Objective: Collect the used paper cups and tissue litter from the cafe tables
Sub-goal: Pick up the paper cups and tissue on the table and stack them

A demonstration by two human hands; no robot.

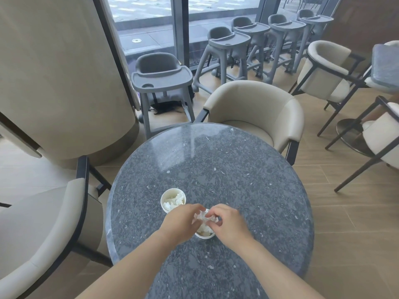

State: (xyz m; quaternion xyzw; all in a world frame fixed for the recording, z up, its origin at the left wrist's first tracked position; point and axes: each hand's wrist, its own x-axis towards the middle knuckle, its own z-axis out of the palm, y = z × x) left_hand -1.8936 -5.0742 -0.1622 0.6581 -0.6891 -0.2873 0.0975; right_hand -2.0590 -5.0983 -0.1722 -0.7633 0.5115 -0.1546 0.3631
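The tissue (205, 216) is a crumpled white piece held between both hands, right over the mouth of the near cup (205, 235), with its lower part already down inside the cup. Only the cup's near rim and a strip of wall show between the wrists. It stands on the near middle of the round grey table (216, 169).

The left hand (183, 222) comes in from the near left. Its fingers curl in towards the tissue's left edge and pinch it there. The hand covers the cup's left side, and I cannot tell whether it also touches the cup. The right hand (228, 223) comes in from the near right. Its fingers are bent, with the fingertips closed on the tissue's right edge. The two sets of fingertips are close together, with only the tissue between them.

The far cup (164, 209) stands just beyond and to the left of the left hand. It is upright, apart from the near cup, and a wad (173, 200) of white tissue fills it.

A beige armchair (254, 100) faces the table's far side. A second chair (43, 212) stands at its left. A grey high chair (162, 76) stands beyond the table, by the window (146, 18). More high chairs are lined up to the far right.
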